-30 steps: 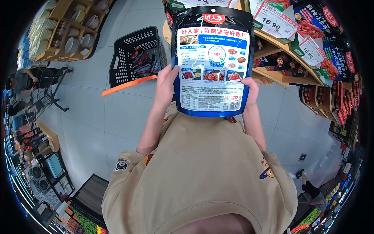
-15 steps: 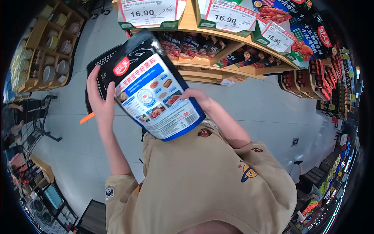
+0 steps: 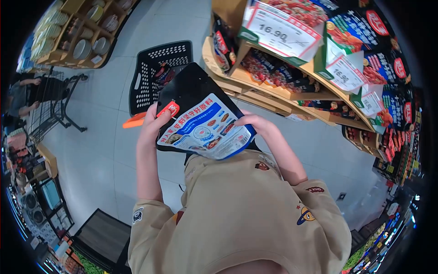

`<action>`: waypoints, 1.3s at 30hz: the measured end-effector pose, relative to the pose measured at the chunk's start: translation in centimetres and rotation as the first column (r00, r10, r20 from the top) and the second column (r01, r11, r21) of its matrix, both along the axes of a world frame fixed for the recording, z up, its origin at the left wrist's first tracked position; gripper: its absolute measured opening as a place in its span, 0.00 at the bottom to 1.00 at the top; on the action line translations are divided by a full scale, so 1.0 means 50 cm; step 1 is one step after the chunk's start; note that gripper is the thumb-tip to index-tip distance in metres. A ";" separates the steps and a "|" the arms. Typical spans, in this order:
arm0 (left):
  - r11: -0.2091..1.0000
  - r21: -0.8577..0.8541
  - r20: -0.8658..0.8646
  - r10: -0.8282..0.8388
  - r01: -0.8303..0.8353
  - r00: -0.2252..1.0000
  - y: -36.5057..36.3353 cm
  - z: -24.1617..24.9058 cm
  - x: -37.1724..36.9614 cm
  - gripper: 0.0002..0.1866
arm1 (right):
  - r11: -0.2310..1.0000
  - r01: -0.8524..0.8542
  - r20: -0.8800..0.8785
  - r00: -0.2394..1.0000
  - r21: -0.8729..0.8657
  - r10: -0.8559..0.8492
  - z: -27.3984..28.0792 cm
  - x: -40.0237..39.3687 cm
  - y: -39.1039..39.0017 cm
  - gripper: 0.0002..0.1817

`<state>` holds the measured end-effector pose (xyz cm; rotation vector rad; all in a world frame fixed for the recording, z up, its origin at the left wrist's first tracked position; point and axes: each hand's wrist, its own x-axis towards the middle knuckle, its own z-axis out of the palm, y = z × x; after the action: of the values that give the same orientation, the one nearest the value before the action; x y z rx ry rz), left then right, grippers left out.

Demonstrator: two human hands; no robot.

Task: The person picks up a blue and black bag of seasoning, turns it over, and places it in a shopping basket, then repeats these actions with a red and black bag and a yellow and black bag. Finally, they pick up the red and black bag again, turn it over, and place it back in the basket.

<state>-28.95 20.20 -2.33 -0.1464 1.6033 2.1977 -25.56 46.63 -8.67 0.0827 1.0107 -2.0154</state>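
Both of my hands hold a black seasoning pouch point(image 3: 200, 123) in front of my chest, its blue-and-white printed back turned up to me. My left hand point(image 3: 153, 125) is closed on the pouch's left edge, thumb on the front. Closed on the lower right edge is my right hand point(image 3: 256, 122), with its thumb by the small food pictures. An orange handle-like piece point(image 3: 134, 121) sticks out beside my left hand; where it joins is hidden. Beyond the pouch, a black perforated shopping basket point(image 3: 137, 91) stands on the floor with some packets inside.
At the right, a wooden display shelf point(image 3: 292, 93) carries similar pouches point(image 3: 349, 34) and price cards point(image 3: 280, 32). A shelf of bowls point(image 3: 98, 57) stands at upper left. Near the left edge, a person point(image 3: 27, 91) is beside a shopping cart point(image 3: 68, 100). Grey tiled floor point(image 3: 96, 160) lies between.
The pouch has tipped flatter and its top has come lower. My left hand has gone from open fingers beside it to gripping its edge. The view has turned, showing more of the basket.
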 end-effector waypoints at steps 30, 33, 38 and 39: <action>0.056 -0.998 -0.050 -0.246 -0.038 0.968 -0.232 -0.650 -0.539 0.19 | 0.411 0.111 0.377 0.239 0.905 -0.895 -0.200 0.450 0.008 0.21; 0.024 -0.998 -0.070 -0.319 -0.065 0.945 -0.202 -0.720 -0.567 0.17 | 0.407 0.131 0.388 0.149 0.904 -0.910 -0.183 0.467 -0.013 0.20; 0.066 -0.995 0.056 -0.283 0.078 0.958 -0.175 -0.794 -0.607 0.18 | 0.429 0.133 0.421 0.082 0.894 -0.903 -0.176 0.485 -0.040 0.19; 0.039 -0.993 0.092 -0.293 0.108 0.952 -0.171 -0.805 -0.611 0.17 | 0.431 0.143 0.425 0.070 0.891 -0.902 -0.173 0.487 -0.047 0.19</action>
<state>-59.51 11.63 -42.58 -0.1237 2.7365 0.4230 -1.18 44.30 -17.31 2.2193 0.8351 -1.5310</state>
